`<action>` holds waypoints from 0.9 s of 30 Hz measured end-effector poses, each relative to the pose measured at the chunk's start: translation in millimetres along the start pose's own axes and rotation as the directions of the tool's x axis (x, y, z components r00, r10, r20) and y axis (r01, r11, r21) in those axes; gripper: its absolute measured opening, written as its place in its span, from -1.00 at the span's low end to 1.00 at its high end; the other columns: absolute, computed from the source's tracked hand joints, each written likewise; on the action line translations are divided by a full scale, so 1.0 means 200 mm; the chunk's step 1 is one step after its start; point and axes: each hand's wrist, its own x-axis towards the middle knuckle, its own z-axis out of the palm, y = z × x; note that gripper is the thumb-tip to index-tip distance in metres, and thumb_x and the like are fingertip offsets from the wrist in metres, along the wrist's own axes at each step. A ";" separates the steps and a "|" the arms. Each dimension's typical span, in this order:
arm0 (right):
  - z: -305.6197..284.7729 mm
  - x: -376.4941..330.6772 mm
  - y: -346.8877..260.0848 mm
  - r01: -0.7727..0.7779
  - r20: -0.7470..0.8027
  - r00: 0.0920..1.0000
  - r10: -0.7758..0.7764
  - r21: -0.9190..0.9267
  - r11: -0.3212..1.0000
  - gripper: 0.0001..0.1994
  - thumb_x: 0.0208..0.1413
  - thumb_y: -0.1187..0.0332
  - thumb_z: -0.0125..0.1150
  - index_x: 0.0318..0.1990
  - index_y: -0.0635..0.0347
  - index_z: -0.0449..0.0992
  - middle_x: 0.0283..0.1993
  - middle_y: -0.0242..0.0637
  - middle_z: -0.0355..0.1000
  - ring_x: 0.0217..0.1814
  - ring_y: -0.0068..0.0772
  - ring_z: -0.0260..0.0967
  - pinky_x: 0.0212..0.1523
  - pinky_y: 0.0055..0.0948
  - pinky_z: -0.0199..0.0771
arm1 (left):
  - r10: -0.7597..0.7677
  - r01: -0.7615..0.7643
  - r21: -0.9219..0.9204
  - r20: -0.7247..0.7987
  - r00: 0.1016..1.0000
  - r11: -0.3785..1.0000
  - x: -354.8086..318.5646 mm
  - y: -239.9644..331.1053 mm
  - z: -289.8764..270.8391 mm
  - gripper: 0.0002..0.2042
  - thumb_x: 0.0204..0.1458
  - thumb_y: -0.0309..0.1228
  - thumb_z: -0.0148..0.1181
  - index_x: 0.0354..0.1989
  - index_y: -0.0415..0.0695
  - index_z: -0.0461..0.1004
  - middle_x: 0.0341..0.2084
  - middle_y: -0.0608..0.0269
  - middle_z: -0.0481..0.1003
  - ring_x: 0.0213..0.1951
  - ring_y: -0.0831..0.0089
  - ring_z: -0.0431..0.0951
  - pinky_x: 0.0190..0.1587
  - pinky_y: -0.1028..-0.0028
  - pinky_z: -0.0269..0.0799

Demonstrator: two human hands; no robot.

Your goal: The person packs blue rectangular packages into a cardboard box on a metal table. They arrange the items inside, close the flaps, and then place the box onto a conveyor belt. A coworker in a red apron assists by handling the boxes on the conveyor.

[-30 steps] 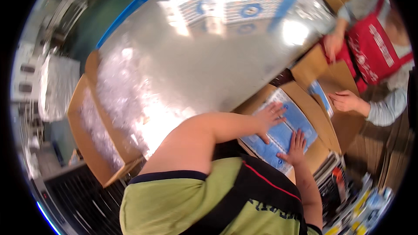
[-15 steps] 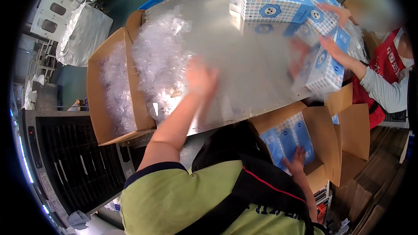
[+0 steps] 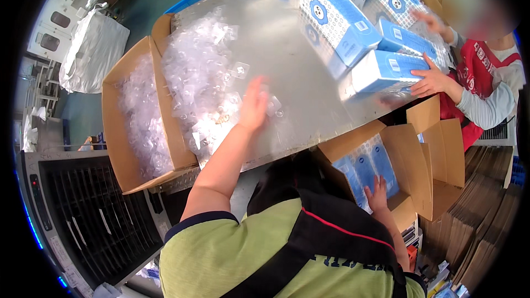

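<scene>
My left hand [image 3: 254,106] is over the metal table, fingers stretched out and slightly blurred. It is at the right edge of a heap of small clear plastic pieces [image 3: 199,66], with a few loose pieces just beside its fingers. My right hand [image 3: 377,195] reaches into an open cardboard carton [image 3: 409,154], its fingers spread over the blue-and-white patterned boxes [image 3: 361,171] packed inside. Neither hand appears to grip anything.
A second carton [image 3: 132,132] full of clear pieces adjoins the table's [image 3: 298,99] left edge. Several blue-and-white boxes [image 3: 339,19] lie at the far right, where a co-worker's hand [image 3: 433,81] rests on one. Flattened cardboard [image 3: 469,226] is stacked at right.
My left hand has shifted slightly, and loose clear pieces now show beside it. My right hand's fingers are more spread. The co-worker's boxes have been turned and set lower on the table.
</scene>
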 end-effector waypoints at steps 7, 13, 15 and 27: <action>-0.05 -0.11 0.04 -0.065 -0.018 0.998 0.066 0.073 0.995 -0.33 0.21 0.08 0.11 0.37 0.23 0.11 0.46 0.14 -0.08 0.48 0.23 -0.14 0.43 0.00 -0.05 | -0.109 0.137 0.729 -0.086 0.990 0.671 -0.13 -0.14 -0.23 -0.27 0.18 -0.07 0.00 0.39 -0.31 -0.03 0.29 -0.13 0.19 0.36 -0.02 0.10 0.41 0.00 -0.27; -0.07 -0.16 0.02 -0.058 -0.018 0.998 0.060 0.080 0.995 -0.34 0.21 0.10 0.12 0.37 0.22 0.10 0.45 0.12 -0.06 0.47 0.21 -0.12 0.42 -0.01 -0.04 | -0.115 0.060 0.760 0.019 0.993 0.647 -0.10 0.09 0.00 0.03 -0.12 0.22 0.26 0.44 -0.11 -0.06 0.36 -0.09 0.08 0.42 -0.07 -0.08 0.39 -0.13 -0.34; -0.09 -0.17 0.02 -0.046 -0.025 0.999 0.048 0.082 0.996 -0.34 0.20 0.11 0.14 0.37 0.22 0.10 0.44 0.12 -0.05 0.46 0.20 -0.11 0.42 -0.01 -0.03 | -0.108 0.017 0.738 0.076 0.991 0.675 -0.07 0.06 0.06 0.01 -0.22 0.24 0.32 0.40 0.02 0.07 0.38 -0.04 0.05 0.43 -0.04 -0.13 0.39 -0.14 -0.31; -0.13 -0.27 -0.02 -0.039 -0.026 0.999 0.042 0.100 0.994 -0.33 0.19 0.13 0.16 0.37 0.21 0.11 0.43 0.07 0.01 0.46 0.15 -0.06 0.42 -0.07 -0.01 | 0.107 -0.143 0.600 0.095 0.990 0.787 0.00 -0.06 0.25 -0.53 -0.08 -0.19 0.40 0.04 -0.04 0.52 -0.07 0.05 0.45 -0.04 0.06 0.46 0.03 0.23 0.41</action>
